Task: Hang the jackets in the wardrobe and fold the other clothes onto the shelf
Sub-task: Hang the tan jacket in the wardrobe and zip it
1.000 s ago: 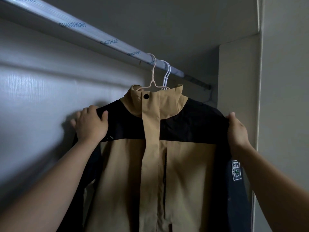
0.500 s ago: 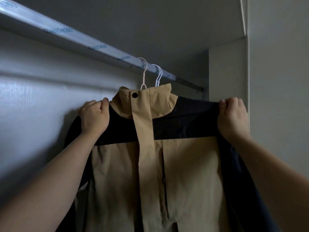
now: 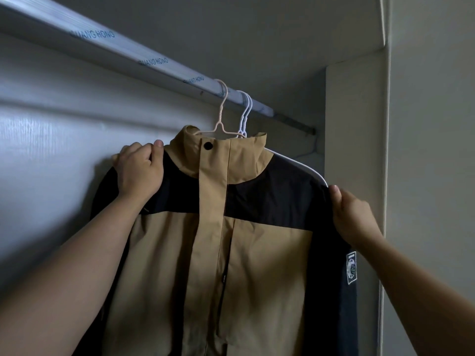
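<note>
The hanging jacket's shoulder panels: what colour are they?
Black: the shoulder panels top the tan zip-front fabric jacket; head view shows it best.

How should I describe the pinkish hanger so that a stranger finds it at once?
Follow the wardrobe rail to the hooks above the tan-and-black jacket. The pinkish hanger is the leftmost hook. Its two neighbours on the right are white hangers.
</note>
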